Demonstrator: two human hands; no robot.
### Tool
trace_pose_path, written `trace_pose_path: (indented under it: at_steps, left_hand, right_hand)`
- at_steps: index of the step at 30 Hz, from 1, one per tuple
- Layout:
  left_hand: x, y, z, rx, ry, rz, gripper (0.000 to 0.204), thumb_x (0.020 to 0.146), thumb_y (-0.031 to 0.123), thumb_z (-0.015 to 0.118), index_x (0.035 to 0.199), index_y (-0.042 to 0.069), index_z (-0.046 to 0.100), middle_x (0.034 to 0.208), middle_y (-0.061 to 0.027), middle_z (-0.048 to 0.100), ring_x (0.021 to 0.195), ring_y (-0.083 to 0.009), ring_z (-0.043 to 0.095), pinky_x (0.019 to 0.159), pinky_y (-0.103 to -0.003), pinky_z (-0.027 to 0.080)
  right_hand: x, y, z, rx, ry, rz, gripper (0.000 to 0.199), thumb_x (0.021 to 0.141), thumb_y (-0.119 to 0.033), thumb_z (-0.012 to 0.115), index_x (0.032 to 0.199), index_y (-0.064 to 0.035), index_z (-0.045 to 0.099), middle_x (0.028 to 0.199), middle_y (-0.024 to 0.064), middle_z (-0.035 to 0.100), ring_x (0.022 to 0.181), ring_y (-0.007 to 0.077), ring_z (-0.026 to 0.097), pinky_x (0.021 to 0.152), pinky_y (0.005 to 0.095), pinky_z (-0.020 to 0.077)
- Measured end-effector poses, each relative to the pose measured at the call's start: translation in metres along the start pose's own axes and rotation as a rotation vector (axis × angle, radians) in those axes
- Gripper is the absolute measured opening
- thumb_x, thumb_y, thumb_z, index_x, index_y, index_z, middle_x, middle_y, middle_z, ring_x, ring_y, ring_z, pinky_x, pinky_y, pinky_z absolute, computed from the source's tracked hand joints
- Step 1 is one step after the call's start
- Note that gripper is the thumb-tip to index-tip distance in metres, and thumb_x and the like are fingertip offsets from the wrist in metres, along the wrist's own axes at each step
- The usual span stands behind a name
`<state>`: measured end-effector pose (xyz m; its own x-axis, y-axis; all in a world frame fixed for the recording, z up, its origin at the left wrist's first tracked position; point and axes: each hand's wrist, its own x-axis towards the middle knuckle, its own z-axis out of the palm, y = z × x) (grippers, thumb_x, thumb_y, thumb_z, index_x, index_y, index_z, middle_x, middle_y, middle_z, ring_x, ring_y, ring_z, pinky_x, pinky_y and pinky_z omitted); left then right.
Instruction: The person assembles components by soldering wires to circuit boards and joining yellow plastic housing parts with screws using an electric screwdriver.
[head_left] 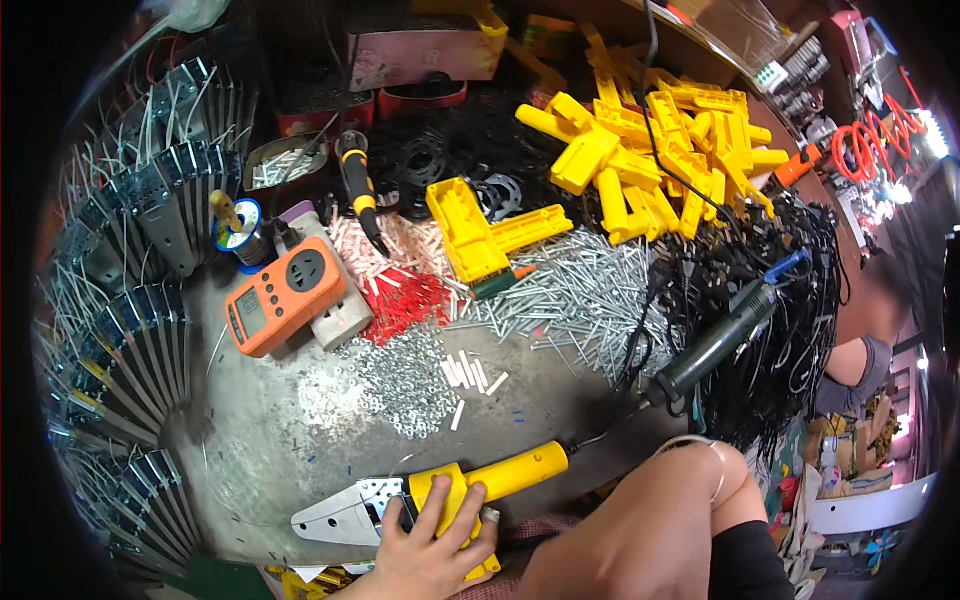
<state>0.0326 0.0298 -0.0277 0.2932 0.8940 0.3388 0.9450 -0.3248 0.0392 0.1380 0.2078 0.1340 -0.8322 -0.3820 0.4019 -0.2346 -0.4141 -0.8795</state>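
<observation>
Near the edge of open tabletop (255, 412), left fingers (431, 512) spread over yellow casing (515, 473); right fingers unseen.

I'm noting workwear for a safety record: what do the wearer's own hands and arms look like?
The left hand is ungloved, and no sleeve shows there. The right arm has a thin, pale bangle and a plain black sleeve.

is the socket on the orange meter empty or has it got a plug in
Empty: the socket shows its bare slots, with no plug covering the orange meter's round face
</observation>
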Motion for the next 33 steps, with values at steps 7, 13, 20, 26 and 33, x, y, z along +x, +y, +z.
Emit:
trace_pose_path:
  at_steps: [7, 13, 20, 26, 33]
  left_hand:
    - [0.006, 0.003, -0.023, -0.252, 0.056, -0.085, 0.03, 0.081, 0.022, 0.059, 0.11, 0.014, 0.062, 0.136, -0.0127, 0.049, 0.128, -0.0356, 0.044, 0.078, -0.052, 0.043]
    - [-0.003, 0.004, -0.018, -0.21, 0.082, -0.027, 0.038, 0.08, 0.023, 0.054, 0.117, 0.014, 0.056, 0.136, -0.0127, 0.048, 0.131, -0.0357, 0.039, 0.076, -0.053, 0.045]
    - [-0.011, 0.006, 0.006, 0.256, -0.022, 0.129, 0.043, 0.085, 0.029, 0.049, 0.124, 0.016, 0.041, 0.144, -0.0123, 0.036, 0.13, -0.0349, 0.04, 0.078, -0.053, 0.045]
    - [-0.001, -0.001, -0.004, 0.083, -0.005, 0.071, 0.043, 0.086, 0.031, 0.048, 0.126, 0.017, 0.04, 0.142, -0.0127, 0.039, 0.127, -0.0339, 0.044, 0.076, -0.052, 0.046]
    - [-0.006, 0.003, 0.006, 0.463, -0.072, 0.196, 0.04, 0.086, 0.032, 0.048, 0.122, 0.017, 0.046, 0.14, -0.0125, 0.041, 0.127, -0.0344, 0.044, 0.076, -0.051, 0.046]
  right_hand:
    - [0.022, -0.061, -0.206, -1.615, 0.915, 0.256, 0.032, 0.083, -0.031, 0.064, 0.092, -0.0007, 0.068, 0.089, 0.0164, 0.068, 0.086, 0.0286, 0.066, 0.08, 0.0352, 0.0501]
    - [0.05, -0.092, -0.39, -2.269, 0.8, 1.107, 0.037, 0.089, -0.031, 0.045, 0.105, -0.0053, 0.067, 0.108, 0.0194, 0.065, 0.099, 0.0358, 0.063, 0.088, 0.0418, 0.0495]
    - [0.102, -0.08, -0.392, -2.118, 0.769, 1.268, 0.044, 0.091, -0.035, 0.045, 0.121, -0.0072, 0.061, 0.131, 0.0158, 0.054, 0.12, 0.0318, 0.053, 0.098, 0.0422, 0.0425]
    - [0.125, -0.083, -0.374, -1.976, 0.89, 1.253, 0.047, 0.091, -0.039, 0.045, 0.123, -0.0074, 0.059, 0.134, 0.0167, 0.052, 0.121, 0.0333, 0.051, 0.099, 0.0423, 0.0405]
    - [0.12, -0.074, -0.408, -2.042, 0.982, 0.96, 0.041, 0.087, -0.034, 0.05, 0.113, -0.0051, 0.063, 0.115, 0.0237, 0.062, 0.106, 0.0332, 0.062, 0.085, 0.0406, 0.0507]
